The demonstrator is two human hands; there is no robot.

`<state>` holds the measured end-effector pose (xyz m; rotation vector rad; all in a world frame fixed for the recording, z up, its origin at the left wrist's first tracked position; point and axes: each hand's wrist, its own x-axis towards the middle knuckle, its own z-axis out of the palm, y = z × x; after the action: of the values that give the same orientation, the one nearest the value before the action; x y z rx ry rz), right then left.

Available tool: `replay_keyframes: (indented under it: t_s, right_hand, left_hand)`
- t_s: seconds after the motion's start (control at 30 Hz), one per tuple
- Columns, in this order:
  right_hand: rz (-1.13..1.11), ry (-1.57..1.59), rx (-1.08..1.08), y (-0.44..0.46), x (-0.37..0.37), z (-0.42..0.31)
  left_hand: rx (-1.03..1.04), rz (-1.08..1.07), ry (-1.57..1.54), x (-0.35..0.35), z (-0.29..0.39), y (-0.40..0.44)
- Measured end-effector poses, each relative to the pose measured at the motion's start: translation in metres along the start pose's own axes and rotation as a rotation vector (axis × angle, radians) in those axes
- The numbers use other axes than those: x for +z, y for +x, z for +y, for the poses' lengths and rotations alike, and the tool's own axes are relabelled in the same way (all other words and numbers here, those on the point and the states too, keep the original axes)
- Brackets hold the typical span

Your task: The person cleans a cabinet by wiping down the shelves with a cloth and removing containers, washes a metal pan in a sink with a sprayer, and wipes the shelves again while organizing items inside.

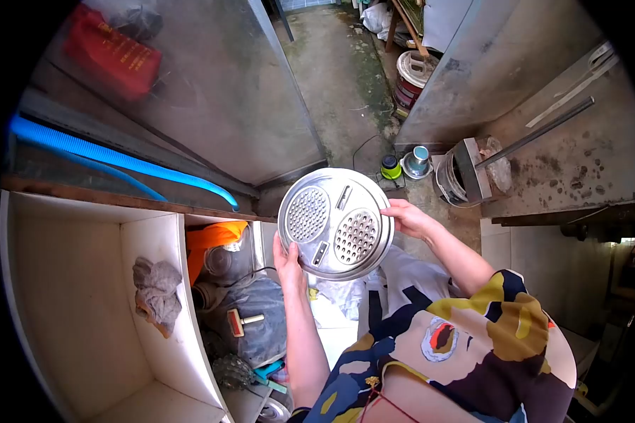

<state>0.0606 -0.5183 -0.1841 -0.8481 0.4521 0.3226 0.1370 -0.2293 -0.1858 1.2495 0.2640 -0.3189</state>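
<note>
Between my two hands is a round metal grater plate with two perforated grating discs and two slots; its rim looks doubled, as if it sits on a metal basin, though I cannot be sure. My left hand grips the rim at the lower left, thumb on top. At the right edge my right hand holds the rim, with its thumb on the upper side and its other fingers partly hidden. The plate is raised in front of my body, tilted toward me.
At left stands an open white cabinet with a grey rag over its divider. Beside it lie a red-headed brush, a dark plastic bag and an orange cloth. A blue hose, a dustpan and a lidded bucket surround the doorway.
</note>
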Motion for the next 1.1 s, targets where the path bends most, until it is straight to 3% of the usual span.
replay_keyframes:
  t_s: [0.17,0.3,0.37,0.43,0.57,0.63,0.67,0.7,0.87,1.1]
  right_hand:
    - [0.085,0.123,-0.091,-0.007,0.008,-0.015]
    - [0.126,0.008,-0.098,0.004,-0.015,-0.014]
    - [0.207,-0.063,-0.108,0.010,-0.018,-0.011]
    - [0.305,-0.216,-0.099,0.015,-0.027,-0.004]
    - [0.380,-0.146,-0.097,0.010,-0.021,-0.005]
    - [0.349,-0.170,-0.081,0.005,-0.022,-0.009]
    - [0.349,-0.170,-0.081,0.005,-0.022,-0.009]
    - [0.341,-0.082,-0.066,0.006,-0.023,-0.009]
    - [0.219,0.323,-0.124,-0.003,-0.020,-0.020]
    - [0.192,0.375,-0.248,-0.004,-0.043,-0.012]
  left_hand:
    - [-0.093,-0.056,0.001,0.002,0.006,0.021]
    - [-0.144,-0.154,-0.001,0.008,0.021,0.022]
    - [-0.077,-0.223,-0.163,0.031,0.046,0.009]
    - [0.082,-0.251,-0.069,0.048,0.064,-0.002]
    - [0.420,-0.190,0.357,0.082,0.093,-0.026]
    - [0.626,-0.257,0.674,0.090,0.088,-0.034]
    - [0.890,-0.346,0.853,0.099,0.087,-0.032]
    - [0.952,-0.393,0.960,0.102,0.078,-0.033]
    - [1.032,-0.527,1.145,0.101,0.035,-0.040]
    - [0.962,-0.691,1.196,0.107,0.019,-0.040]
